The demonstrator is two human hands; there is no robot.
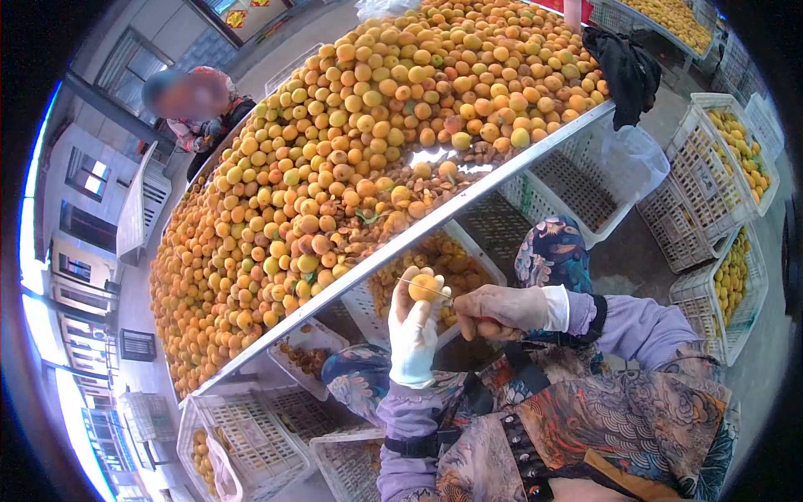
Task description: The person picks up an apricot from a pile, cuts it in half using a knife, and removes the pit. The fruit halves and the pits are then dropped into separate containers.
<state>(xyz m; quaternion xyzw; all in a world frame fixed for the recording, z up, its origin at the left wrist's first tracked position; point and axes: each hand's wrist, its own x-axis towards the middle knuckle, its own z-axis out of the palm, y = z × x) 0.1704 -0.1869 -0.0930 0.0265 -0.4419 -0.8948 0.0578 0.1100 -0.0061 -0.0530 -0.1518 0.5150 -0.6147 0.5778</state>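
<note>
My left hand [413,325], in a white glove, is closed around a yellow-orange apricot [423,288] held up in its fingertips. In my right hand [510,308], also gloved and stained brownish, is a slim metal tool [438,294] with a reddish handle; its thin shaft reaches across to the apricot. Both hands are close together in front of the raised metal edge of the sorting table [401,243]. A great heap of apricots [335,167] covers that table, with brown pits and scraps near its edge. Beneath my hands stands a crate of split apricots [443,259].
White plastic crates stand under the table, including one with a clear bag [627,167]. Stacked crates of apricots [736,151] rise at the right. A black cloth [623,71] hangs over the table corner. Another person [196,109] is at the far left side.
</note>
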